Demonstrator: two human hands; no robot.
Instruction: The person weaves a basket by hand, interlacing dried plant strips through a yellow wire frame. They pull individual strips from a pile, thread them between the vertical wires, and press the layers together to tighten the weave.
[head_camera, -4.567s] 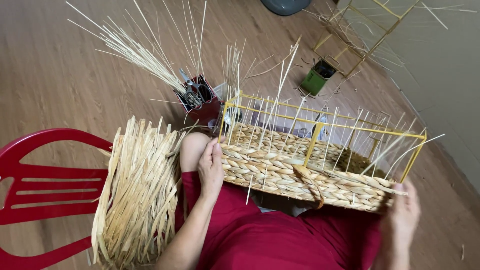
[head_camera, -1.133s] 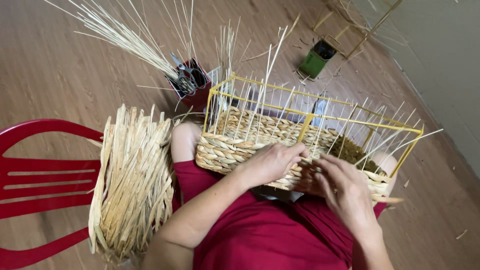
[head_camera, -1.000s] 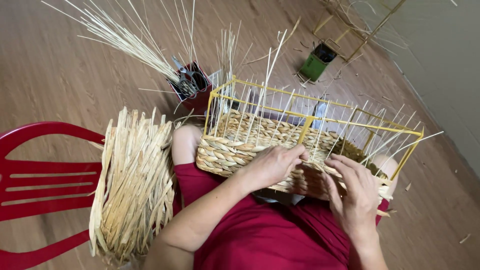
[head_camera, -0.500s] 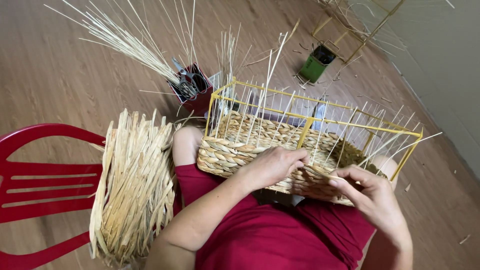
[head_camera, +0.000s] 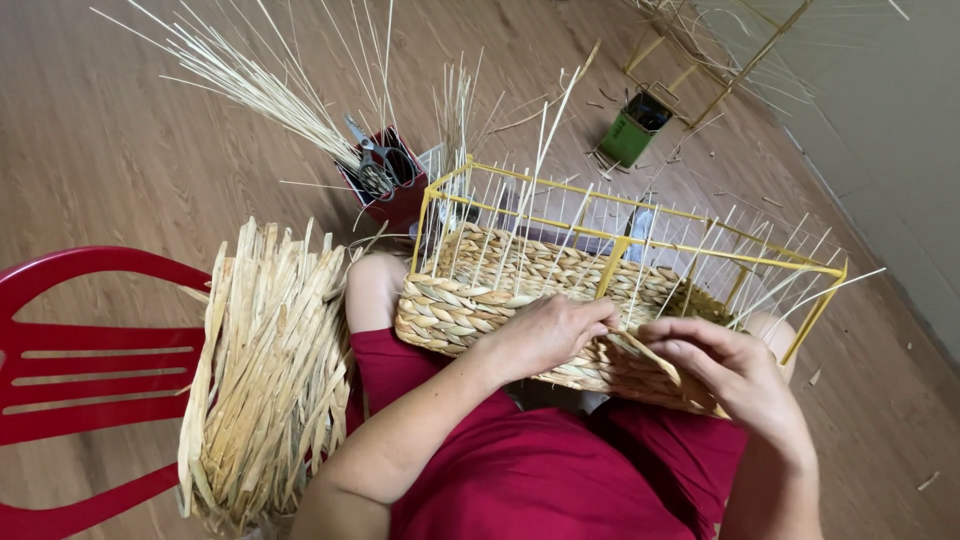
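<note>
Basket was woven roughly halfway up its yellow frame; left hand pressed flat, right hand pinched a straw strand.

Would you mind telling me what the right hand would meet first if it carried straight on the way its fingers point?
Probably the left hand: the right hand points leftward along the woven basket wall, pinching a flat straw strand, and their fingertips nearly meet; depth is unclear.

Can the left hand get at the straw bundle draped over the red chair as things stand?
Probably yes. The left hand rests on the half-woven basket, and the straw bundle hangs on the red chair just beside that arm, nothing between.
</note>
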